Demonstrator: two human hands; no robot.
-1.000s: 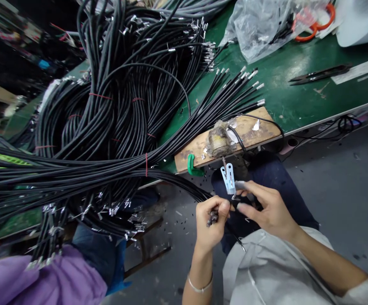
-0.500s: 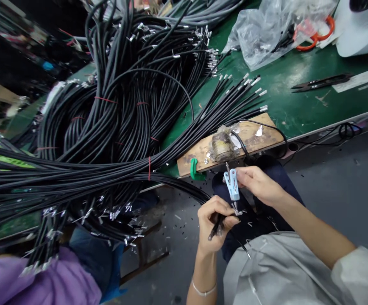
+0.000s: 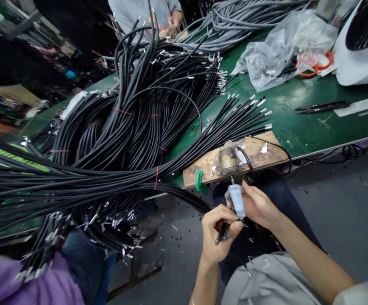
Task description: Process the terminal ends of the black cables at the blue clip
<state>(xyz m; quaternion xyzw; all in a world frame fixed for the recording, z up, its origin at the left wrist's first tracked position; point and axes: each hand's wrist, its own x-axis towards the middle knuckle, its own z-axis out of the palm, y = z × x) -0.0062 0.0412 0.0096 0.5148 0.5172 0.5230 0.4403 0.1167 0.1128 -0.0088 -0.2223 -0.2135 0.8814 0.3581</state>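
Left hand: we clench it around black cables [image 3: 107, 176]; the fist of our left hand [image 3: 218, 233] sits just beside the clip's lower tip, with stubby ends poking out beneath the thumb, presumably so that one piece can stand apart near the clip.
Right hand: the fingers of our right hand [image 3: 257, 206] curve around behind the clip, thumb raised beside it; whether they press on it we cannot tell.
Blue clip: the blue clip [image 3: 236, 200] hangs in line with the thin shaft [image 3: 232, 180], between our two hands, over our lap.
Motor: the taped motor [image 3: 228, 162] sits at the front of the wooden board [image 3: 268, 142], probably so that its shaft can reach past the table edge.
Green clamp: the green clamp [image 3: 199, 181] grips the board's left front, seemingly to pin it to the green table [image 3: 285, 91].
Red tie: the red tie [image 3: 156, 178] cinches the long bundle, which we judge keeps the strands together.
Cable whereabouts: most lie heaped across the table to our left; some droop over the edge into our left fist.
Snips: the dark snips [image 3: 322, 106] lie apart at right, leaving the space by the motor free.
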